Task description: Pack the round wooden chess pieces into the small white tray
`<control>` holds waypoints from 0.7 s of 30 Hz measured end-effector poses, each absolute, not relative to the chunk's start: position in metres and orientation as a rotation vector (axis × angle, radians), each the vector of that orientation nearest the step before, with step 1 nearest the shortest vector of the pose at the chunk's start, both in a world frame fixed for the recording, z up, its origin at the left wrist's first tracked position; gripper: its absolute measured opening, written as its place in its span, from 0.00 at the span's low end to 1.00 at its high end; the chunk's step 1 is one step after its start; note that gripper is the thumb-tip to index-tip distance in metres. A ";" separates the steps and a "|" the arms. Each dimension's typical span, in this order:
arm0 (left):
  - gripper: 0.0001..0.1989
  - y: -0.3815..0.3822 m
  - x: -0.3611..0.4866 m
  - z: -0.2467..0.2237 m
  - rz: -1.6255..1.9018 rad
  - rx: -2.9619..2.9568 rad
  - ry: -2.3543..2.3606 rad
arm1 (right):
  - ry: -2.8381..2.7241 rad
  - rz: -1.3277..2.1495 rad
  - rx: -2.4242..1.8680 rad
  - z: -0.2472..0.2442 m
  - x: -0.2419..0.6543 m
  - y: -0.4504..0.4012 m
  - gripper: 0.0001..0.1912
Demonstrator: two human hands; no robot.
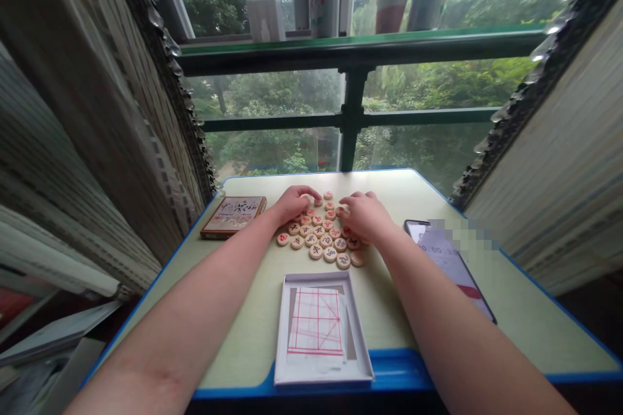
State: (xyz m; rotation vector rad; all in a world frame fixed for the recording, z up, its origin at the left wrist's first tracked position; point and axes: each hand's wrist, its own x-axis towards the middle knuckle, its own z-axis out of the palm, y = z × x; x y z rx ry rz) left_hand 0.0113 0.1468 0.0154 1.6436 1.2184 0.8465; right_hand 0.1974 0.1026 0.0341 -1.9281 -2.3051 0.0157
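Several round wooden Chinese chess pieces (318,231), marked in red or black, lie close together on the pale table (233,331). My left hand (294,201) rests at the far left edge of the group, its index finger reaching to a piece (318,201) near the top. On the right side, my right hand (363,215) lies over some pieces and partly hides them, fingers apart and curved. Nearer to me is an open white box tray (281,337) with a folded paper board (316,321) printed with red lines.
The chess box lid (233,216) lies at the left. A phone (450,266) showing a timer is beside my right forearm. Cans (325,0) and cups stand on the window ledge. Curtains hang on both sides; a blue recess (402,368) lines the near edge.
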 end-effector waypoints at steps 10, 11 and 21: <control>0.17 0.151 0.010 0.013 0.920 1.638 1.253 | -2.256 0.074 -1.871 0.035 0.198 0.103 0.13; 0.18 0.150 0.010 0.013 0.910 1.653 1.276 | -2.252 0.077 -1.866 0.036 0.198 0.104 0.12; 0.16 0.148 0.015 0.013 0.897 1.864 1.374 | -2.216 0.281 -2.143 0.058 0.210 0.102 0.19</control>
